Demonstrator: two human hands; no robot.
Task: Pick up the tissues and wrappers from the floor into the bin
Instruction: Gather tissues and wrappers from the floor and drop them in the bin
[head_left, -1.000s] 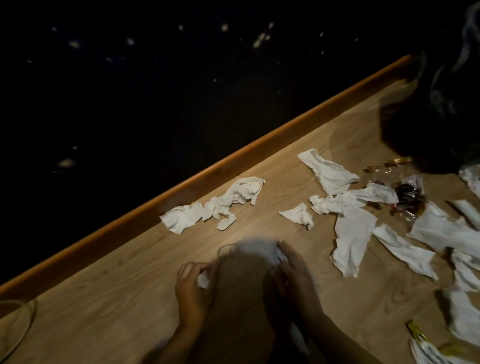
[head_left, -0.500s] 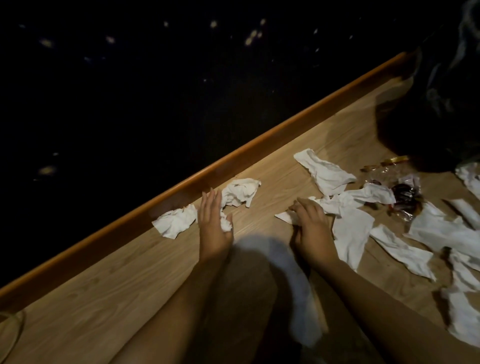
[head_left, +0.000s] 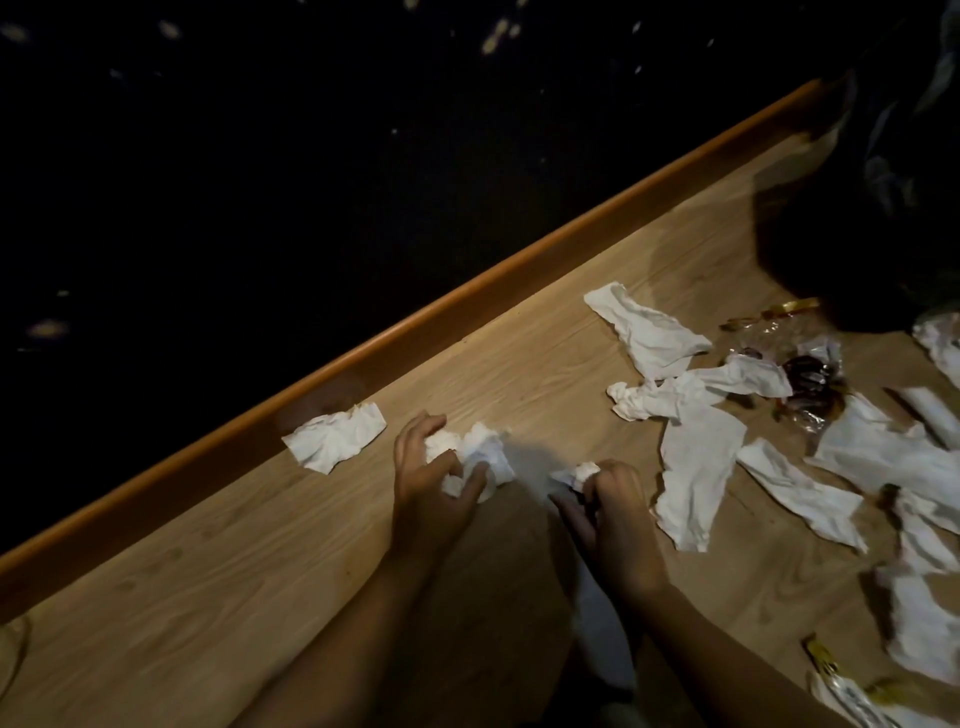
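Observation:
My left hand (head_left: 431, 488) grips a crumpled white tissue (head_left: 480, 452) on the wooden floor. My right hand (head_left: 615, 514) holds a small scrunched tissue (head_left: 579, 474) close to the floor. One flat tissue (head_left: 335, 437) lies by the orange skirting, left of my left hand. Several more white tissues lie to the right, among them a long tissue (head_left: 647, 332) and a wide tissue (head_left: 693, 470). Clear and dark wrappers (head_left: 802, 369) lie further right. The black bin bag (head_left: 883, 202) sits at the upper right, mostly in shadow.
An orange skirting board (head_left: 415, 332) runs diagonally, with a dark speckled surface beyond it. A yellow-and-white wrapper (head_left: 836, 686) lies at the lower right edge. More tissues (head_left: 924, 613) crowd the right side. Bare wooden floor (head_left: 208, 571) stretches to the lower left.
Both hands have pulled back toward me, each bunching up a tissue. The middle tissue by the skirting left its spot; one flat piece stays there.

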